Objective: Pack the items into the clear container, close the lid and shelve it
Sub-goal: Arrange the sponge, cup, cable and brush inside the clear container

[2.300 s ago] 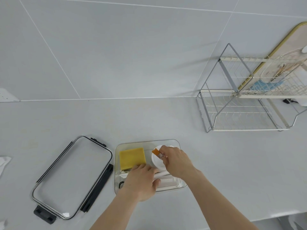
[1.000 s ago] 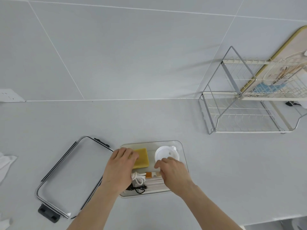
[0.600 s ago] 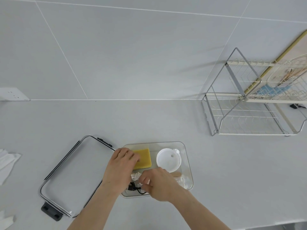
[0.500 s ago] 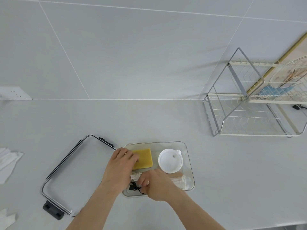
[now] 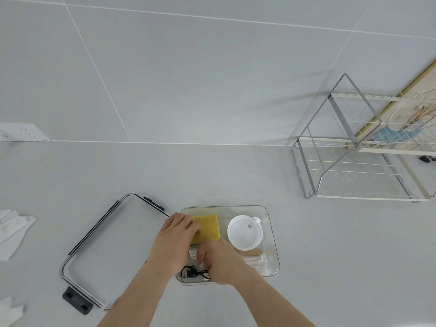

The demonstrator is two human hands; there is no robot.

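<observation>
While both hands reach into clear container (image 5: 271, 223), left hand (image 5: 175, 234) flat on sponge (image 5: 208, 226), right hand (image 5: 220, 260) grip unclear

One head-worn camera here, looking forward and steeply down onto the grey counter (image 5: 330, 244), wide-angle so the wall tiles bow outward. Both forearms rise from the bottom edge, close under the lens, and the clear container (image 5: 271, 223) sits low centre. The wire rack (image 5: 354, 175) stands far right, partly cropped.
</observation>
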